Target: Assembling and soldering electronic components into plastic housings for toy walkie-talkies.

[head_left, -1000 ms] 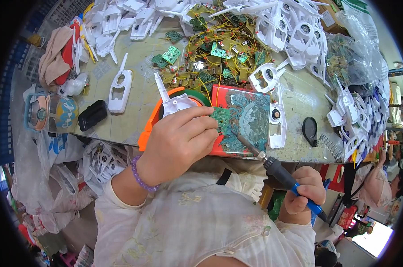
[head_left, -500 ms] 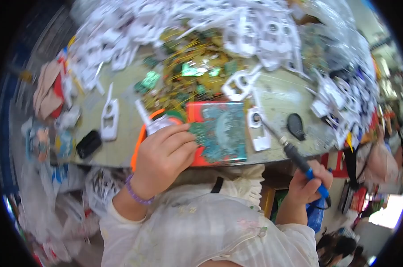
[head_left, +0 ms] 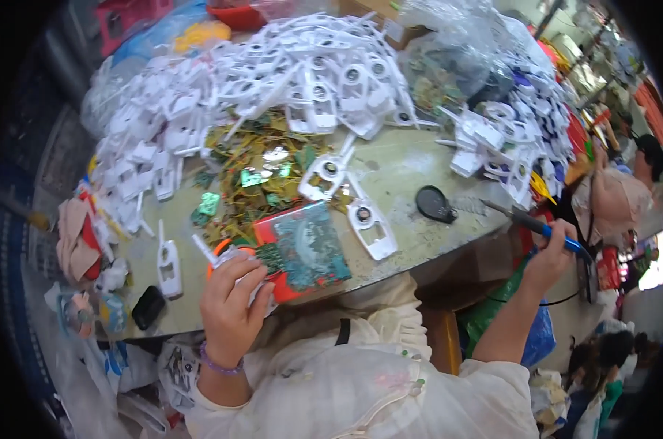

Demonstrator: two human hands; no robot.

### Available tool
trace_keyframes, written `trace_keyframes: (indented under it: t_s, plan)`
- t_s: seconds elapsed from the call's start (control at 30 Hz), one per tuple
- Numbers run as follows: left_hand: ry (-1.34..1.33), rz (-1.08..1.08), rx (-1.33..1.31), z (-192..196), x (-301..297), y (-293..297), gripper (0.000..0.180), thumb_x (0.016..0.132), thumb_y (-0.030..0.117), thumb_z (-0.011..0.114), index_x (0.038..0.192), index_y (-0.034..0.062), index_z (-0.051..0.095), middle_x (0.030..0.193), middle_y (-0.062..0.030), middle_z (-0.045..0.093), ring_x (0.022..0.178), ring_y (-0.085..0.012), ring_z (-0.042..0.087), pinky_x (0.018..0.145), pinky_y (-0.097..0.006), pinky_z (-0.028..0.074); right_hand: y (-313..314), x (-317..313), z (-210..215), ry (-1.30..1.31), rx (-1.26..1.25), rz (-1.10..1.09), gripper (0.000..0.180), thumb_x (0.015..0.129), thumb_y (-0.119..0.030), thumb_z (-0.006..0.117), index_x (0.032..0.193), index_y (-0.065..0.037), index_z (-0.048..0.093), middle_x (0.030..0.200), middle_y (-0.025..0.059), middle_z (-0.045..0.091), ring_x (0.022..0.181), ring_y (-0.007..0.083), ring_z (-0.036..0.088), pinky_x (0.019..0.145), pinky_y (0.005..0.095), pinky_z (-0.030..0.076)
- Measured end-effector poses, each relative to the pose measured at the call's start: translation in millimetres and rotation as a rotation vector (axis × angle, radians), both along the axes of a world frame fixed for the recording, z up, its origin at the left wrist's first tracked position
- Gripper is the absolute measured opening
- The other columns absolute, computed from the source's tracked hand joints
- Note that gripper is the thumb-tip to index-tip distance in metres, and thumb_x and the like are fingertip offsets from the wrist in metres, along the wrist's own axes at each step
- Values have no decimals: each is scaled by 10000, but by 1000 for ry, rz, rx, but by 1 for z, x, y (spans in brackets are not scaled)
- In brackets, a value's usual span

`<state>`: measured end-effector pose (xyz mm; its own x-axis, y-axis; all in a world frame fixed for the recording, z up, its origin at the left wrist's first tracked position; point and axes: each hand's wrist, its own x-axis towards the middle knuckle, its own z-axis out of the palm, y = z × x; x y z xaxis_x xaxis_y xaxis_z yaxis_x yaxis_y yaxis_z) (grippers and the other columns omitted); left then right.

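Note:
My left hand (head_left: pixel 232 296) is closed around a white plastic casing (head_left: pixel 205 250) with a stick-like antenna; the hand hides most of it. A small green circuit board (head_left: pixel 270 256) lies by its fingertips, at the edge of a worn red and teal slab (head_left: pixel 313 245). Gripped in my right hand (head_left: pixel 551 256) is a soldering iron (head_left: pixel 529 221) with a black and blue handle. Its tip points left, above the right part of the table, near a black oval piece (head_left: pixel 435 203). One white casing with a round speaker (head_left: pixel 373 225) lies right of the slab.
White casings (head_left: pixel 331 66) are heaped along the far side, with another heap (head_left: pixel 503 135) at right. Yellow wires and green boards (head_left: pixel 254 172) pile up mid-table. A single casing (head_left: pixel 169 269) and a black object (head_left: pixel 148 307) sit at left. Clear plastic bags (head_left: pixel 456 36) stand behind.
The soldering iron in my right hand has moved right, away from the casing with the speaker. My left hand stays by the slab with its casing. The view has shifted and tilted.

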<state>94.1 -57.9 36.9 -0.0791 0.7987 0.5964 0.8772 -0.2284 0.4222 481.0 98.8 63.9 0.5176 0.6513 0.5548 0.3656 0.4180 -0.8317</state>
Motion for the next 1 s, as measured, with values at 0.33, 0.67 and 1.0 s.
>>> trace_keyframes:
  t_s: [0.33, 0.67, 1.0]
  plan:
    - [-107, 132, -47, -2, 12, -33, 284, 734, 28, 702, 1006, 12, 622, 1037, -139, 597, 918, -323, 587, 797, -387, 479, 16, 14, -24, 11, -73, 93, 162, 927, -195, 543, 824, -71, 555, 658, -53, 437, 573, 26, 381, 502, 193, 296]
    - [-108, 247, -56, -8, 24, -36, 276, 747, 101, 705, 1006, 42, 630, 946, -114, 611, 858, -302, 572, 744, -380, 461, 31, -30, -84, 188, -143, 214, 141, 926, -160, 587, 1004, -50, 548, 682, -27, 464, 552, 22, 397, 461, 184, 309]
    - [53, 438, -162, 1, 25, 14, 372, 741, 346, 726, 920, 38, 619, 840, -94, 626, 794, -287, 586, 692, -388, 458, -82, -94, -130, 249, -339, 713, 227, 844, 25, 630, 1030, -42, 519, 772, -34, 485, 669, 24, 437, 611, 160, 370]
